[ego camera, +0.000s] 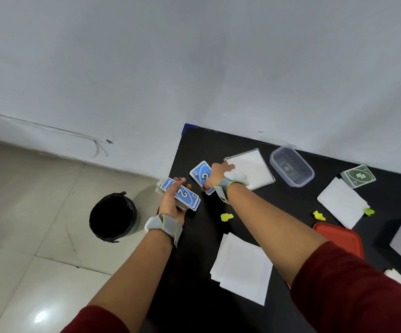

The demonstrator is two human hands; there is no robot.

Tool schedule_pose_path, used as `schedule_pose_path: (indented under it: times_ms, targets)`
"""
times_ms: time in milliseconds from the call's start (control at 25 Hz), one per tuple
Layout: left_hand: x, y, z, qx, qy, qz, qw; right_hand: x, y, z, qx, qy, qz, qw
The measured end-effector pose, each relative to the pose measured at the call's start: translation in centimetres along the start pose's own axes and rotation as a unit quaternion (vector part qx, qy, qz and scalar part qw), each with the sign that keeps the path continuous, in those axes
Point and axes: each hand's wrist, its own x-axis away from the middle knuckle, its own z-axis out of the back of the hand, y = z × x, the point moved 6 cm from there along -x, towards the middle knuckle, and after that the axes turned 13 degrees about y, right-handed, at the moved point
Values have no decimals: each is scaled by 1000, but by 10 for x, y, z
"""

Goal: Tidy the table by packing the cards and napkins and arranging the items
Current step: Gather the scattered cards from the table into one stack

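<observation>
The left hand (172,207) grips a deck (182,195) of blue cards at the left edge of the black tabletop (194,248). The right hand (218,174) lies on a blue card (199,173) flat on the tabletop, with bent fingers. I cannot tell if it grips the card. Napkins (241,270) lie close by. Green cards (358,176) sit far right, near a clear box (290,167).

A black bin (113,216) stands on the tiled floor (26,212).
</observation>
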Motion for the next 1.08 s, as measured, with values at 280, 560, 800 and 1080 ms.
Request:
schedule_pose_path:
  times_ms: [280,560,800,1080]
  targets:
    - [5,-5,12,-11,6,-16,1000,58,12,21,-150,258,85,950]
    - [38,-28,-4,-63,-148,-13,987,113,7,3,-339,66,88,934]
    - [91,-88,-32,-187,-211,-60,957,173,92,-23,-721,-123,-216,647]
    - [132,-188,-38,-400,-227,-188,868,214,235,-15,-596,98,-166,780]
